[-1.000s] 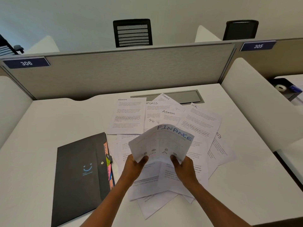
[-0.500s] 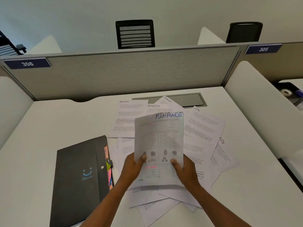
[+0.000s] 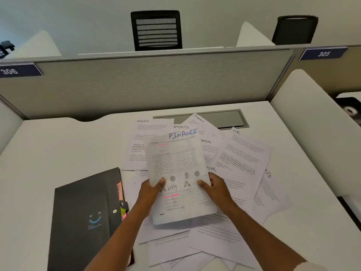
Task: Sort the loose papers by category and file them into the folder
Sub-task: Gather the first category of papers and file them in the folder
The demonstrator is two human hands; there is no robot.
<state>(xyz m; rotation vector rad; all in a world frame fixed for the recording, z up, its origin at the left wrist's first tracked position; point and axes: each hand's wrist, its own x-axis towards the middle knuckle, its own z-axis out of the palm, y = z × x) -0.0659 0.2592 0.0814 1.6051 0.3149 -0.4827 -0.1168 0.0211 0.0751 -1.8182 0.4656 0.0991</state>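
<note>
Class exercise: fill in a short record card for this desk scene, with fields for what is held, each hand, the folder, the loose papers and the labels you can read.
Held item: sheet headed FINANCE, lifted above the pile
Left hand: grip on the sheet's left edge
Right hand: grip on the sheet's right edge
Folder: black, closed, flat on the desk, left of the pile
Loose papers: overlapping, spread across the desk
Readable labels: ADMIN, SPORTS, FINANCE, HR
</note>
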